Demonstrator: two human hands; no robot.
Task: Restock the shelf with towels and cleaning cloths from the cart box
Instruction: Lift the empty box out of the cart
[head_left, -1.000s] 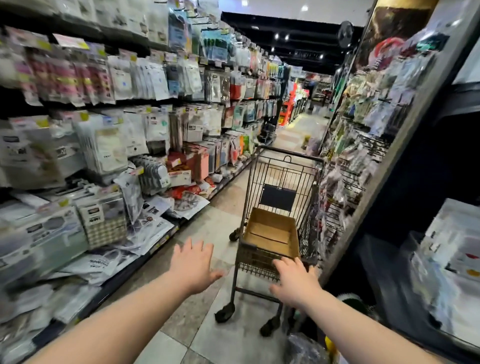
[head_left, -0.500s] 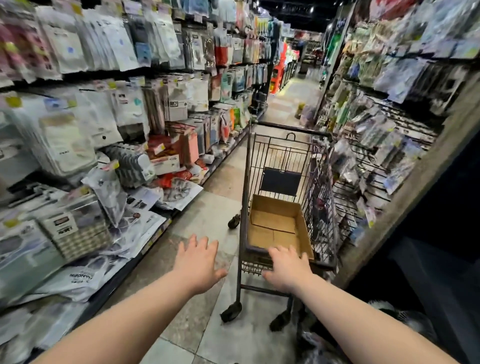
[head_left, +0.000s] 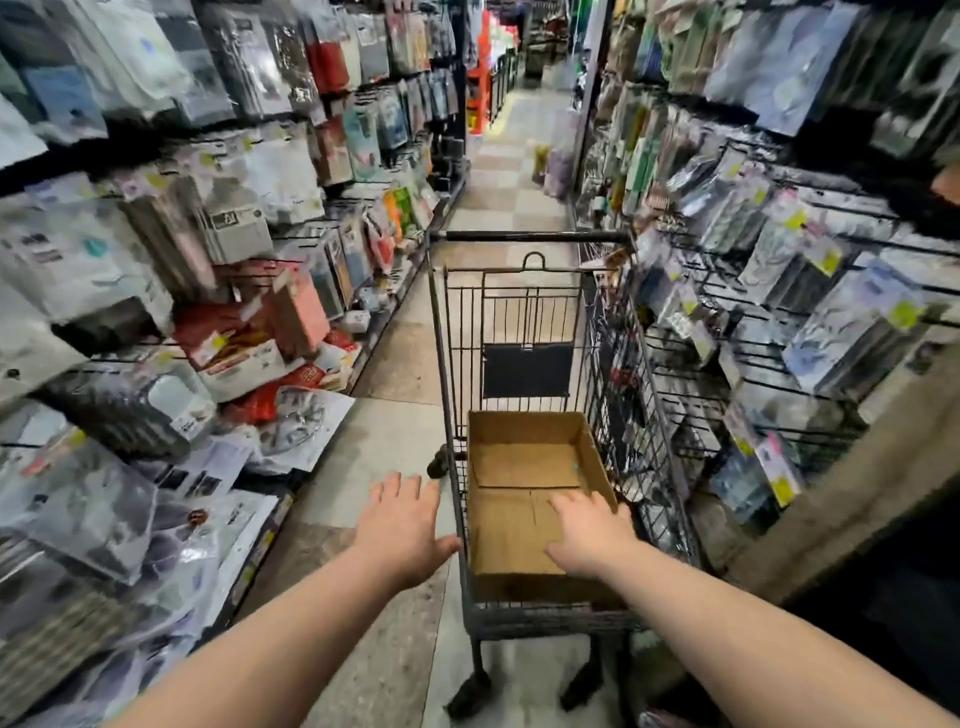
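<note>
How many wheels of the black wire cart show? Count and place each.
3: near-left black wheel, near-right wheel, far-left wheel; a fourth is likely hidden.

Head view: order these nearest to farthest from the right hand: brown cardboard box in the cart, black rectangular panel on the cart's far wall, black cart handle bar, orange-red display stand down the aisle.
1. Brown cardboard box, under the right hand.
2. Black rectangular panel, cart's far wall.
3. Black cart handle bar, beyond the panel.
4. Orange-red display stand, far down aisle.
</note>
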